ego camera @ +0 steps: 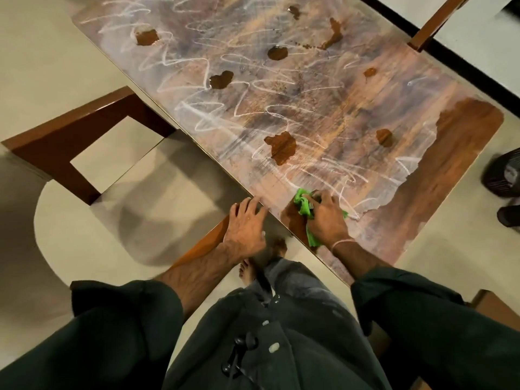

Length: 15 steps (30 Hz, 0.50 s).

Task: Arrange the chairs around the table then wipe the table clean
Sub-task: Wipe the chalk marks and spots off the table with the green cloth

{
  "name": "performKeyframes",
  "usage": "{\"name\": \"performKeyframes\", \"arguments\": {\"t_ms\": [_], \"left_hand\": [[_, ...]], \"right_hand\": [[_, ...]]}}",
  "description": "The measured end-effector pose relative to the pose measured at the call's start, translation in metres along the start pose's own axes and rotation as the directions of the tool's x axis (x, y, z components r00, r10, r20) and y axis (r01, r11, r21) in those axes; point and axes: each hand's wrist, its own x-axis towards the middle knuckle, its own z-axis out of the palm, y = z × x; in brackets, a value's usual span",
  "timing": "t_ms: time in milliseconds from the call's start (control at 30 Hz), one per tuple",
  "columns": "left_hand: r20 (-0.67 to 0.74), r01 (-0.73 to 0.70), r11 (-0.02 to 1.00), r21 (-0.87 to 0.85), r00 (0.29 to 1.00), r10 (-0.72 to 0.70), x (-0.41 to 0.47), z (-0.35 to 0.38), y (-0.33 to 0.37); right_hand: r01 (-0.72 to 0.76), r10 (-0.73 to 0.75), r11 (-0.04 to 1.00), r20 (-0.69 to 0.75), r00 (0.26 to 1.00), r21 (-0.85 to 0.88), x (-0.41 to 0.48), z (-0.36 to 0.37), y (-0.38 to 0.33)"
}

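Well, wiping stage now, chairs [56, 144] looking tucked in already.
Gripping a bunched green cloth [303, 206] in the right hand [327, 219], fingers [323, 197] curled tight round it, pressed down near the close edge of the counter [450, 153]. Bracing with the left hand [244, 228], fingers [251, 205] spread loose on that same edge, holding nothing. Looks clean only at the right end; chalky scribbles [197, 63] and brown puddles [282, 146] across the rest. Next, probably: firm strokes outward, soaking up puddles first.

Pale floor [56, 66] w/ black strip [478, 81] top right; dark objects [503, 173] (unclear what) at right edge.
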Motion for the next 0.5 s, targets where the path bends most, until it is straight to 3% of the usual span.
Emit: {"name": "performKeyframes", "arguments": {"t_ms": [33,100,167,233,267,333,400,433,500], "left_hand": [[0.012,0.018,0.999,-0.030,1.000,-0.018,0.000,0.000,-0.002],[0.033,0.060,0.995,-0.083,0.998,-0.057,-0.002,0.000,-0.009],[0.054,0.106,0.987,-0.121,0.994,-0.100,-0.004,0.002,-0.017],[0.078,0.135,0.980,-0.147,0.989,-0.124,-0.007,0.003,-0.025],[0.088,0.142,0.978,-0.154,0.988,-0.129,-0.009,0.004,-0.028],[0.101,0.146,0.976,-0.160,0.986,-0.131,-0.009,0.005,-0.032],[0.114,0.160,0.973,-0.165,0.983,-0.143,-0.007,0.005,-0.033],[0.123,0.175,0.969,-0.173,0.980,-0.155,-0.005,0.005,-0.032],[0.114,0.180,0.967,-0.178,0.980,-0.162,-0.001,0.003,-0.028]], "right_hand": [[-0.020,0.020,1.000,-0.012,1.000,0.000,0.000,0.005,-0.005],[0.179,-0.179,0.982,0.012,0.984,-0.067,-0.007,0.021,-0.012],[0.476,-0.466,0.874,0.105,0.878,-0.102,-0.015,0.027,-0.003],[0.594,-0.573,0.792,0.168,0.802,-0.141,-0.010,0.016,0.012],[0.564,-0.544,0.810,0.154,0.825,-0.161,-0.003,0.009,0.015],[0.312,-0.304,0.942,0.077,0.949,-0.126,0.013,0.000,0.008],[0.108,-0.108,0.992,0.004,0.994,-0.067,0.021,0.000,-0.010],[0.119,-0.120,0.990,-0.009,0.993,-0.072,0.021,0.004,-0.018],[0.309,-0.306,0.944,0.037,0.951,-0.117,0.013,0.012,-0.022]]}}
